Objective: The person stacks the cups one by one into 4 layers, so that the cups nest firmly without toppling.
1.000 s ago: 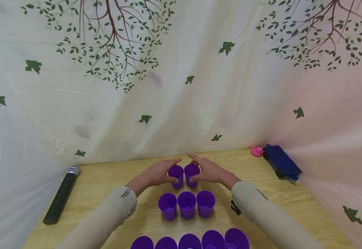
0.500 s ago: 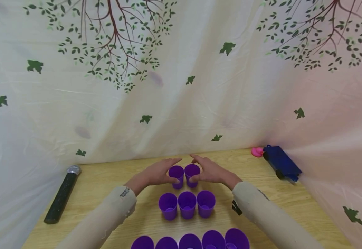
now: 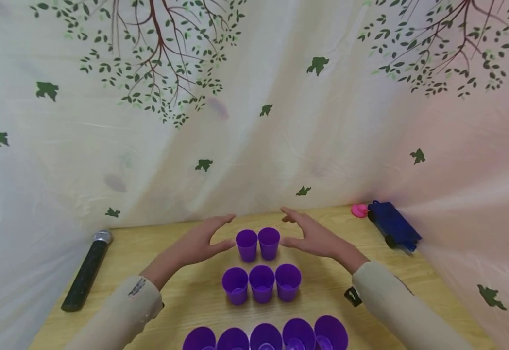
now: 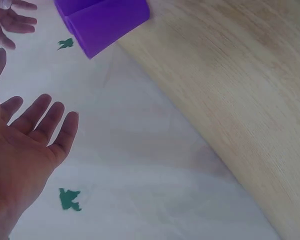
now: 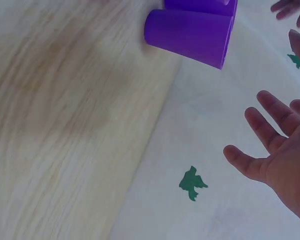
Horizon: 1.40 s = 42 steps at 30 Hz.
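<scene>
Two purple cups stand upright side by side at the back of the table: a left cup (image 3: pixel 247 247) and a right cup (image 3: pixel 269 244). My left hand (image 3: pixel 197 244) is just left of the pair, thumb and fingers spread, holding nothing. On the other side my right hand (image 3: pixel 313 236) is likewise spread and bare, its thumb tip close to the right cup. Both wrist views show relaxed, parted fingers away from the purple cups (image 4: pixel 110 22) (image 5: pixel 190 35). In front of the pair comes a row of three purple cups (image 3: pixel 262 285), mouths up.
Several more purple cups (image 3: pixel 266 338) line the near edge, partly cut off. A black microphone (image 3: pixel 87 272) lies at the left of the wooden table (image 3: pixel 193 311). At the right are a blue toy vehicle (image 3: pixel 393 225) and a pink object (image 3: pixel 359 210). A patterned curtain (image 3: pixel 237 146) hangs behind.
Both hands have let go of the two back cups and moved apart, the left one leftward and the right one rightward. The cups stay where they were.
</scene>
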Motion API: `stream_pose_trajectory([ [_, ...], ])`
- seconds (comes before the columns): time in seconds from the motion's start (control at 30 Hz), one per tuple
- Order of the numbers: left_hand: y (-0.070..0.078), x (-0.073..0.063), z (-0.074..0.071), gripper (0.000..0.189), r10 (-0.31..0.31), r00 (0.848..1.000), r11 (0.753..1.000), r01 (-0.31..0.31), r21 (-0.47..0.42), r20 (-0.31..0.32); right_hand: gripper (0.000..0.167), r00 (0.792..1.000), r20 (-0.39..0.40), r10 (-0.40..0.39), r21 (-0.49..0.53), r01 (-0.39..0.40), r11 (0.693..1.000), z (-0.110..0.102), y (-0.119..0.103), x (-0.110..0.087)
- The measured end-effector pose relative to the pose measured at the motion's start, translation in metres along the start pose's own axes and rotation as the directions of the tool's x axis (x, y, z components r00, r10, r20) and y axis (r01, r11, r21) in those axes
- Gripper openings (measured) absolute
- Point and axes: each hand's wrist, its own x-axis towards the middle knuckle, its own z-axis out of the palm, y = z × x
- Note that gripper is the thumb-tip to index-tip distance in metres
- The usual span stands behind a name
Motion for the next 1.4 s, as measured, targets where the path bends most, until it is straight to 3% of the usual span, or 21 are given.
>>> stream_pose_trajectory([
  [0.1, 0.004, -0.011, -0.003, 0.072, 0.007, 1.0, 1.0, -0.007, 0.001, 0.011, 0.085, 1.0, -0.002, 0.025, -0.007, -0.025, 1.0, -0.003, 0.0, -0.013],
  [0.27, 0.013, -0.03, -0.003, 0.071, -0.038, 0.999, 0.998, 0.039, -0.051, 0.028, 0.083, 1.0, 0.017, 0.005, -0.022, -0.005, 1.0, -0.001, -0.001, -0.034],
  [0.6, 0.017, -0.059, 0.013, 0.07, -0.047, 0.994, 0.991, 0.058, -0.12, 0.096, 0.087, 0.994, 0.103, -0.029, -0.018, 0.031, 0.999, 0.01, -0.005, -0.059],
  [1.0, 0.016, -0.06, 0.038, 0.079, 0.006, 0.992, 0.991, 0.012, -0.135, 0.127, 0.097, 0.985, 0.165, -0.052, 0.019, 0.05, 0.999, 0.028, -0.001, -0.064],
  [1.2, 0.017, -0.057, 0.04, 0.08, 0.057, 0.991, 0.99, -0.042, -0.132, 0.118, 0.098, 0.984, 0.174, -0.044, 0.018, 0.042, 0.999, 0.031, -0.002, -0.065],
  [1.4, 0.015, -0.056, 0.043, 0.082, 0.071, 0.991, 0.99, -0.056, -0.129, 0.116, 0.098, 0.984, 0.165, -0.069, 0.023, 0.066, 0.998, 0.035, 0.001, -0.063],
])
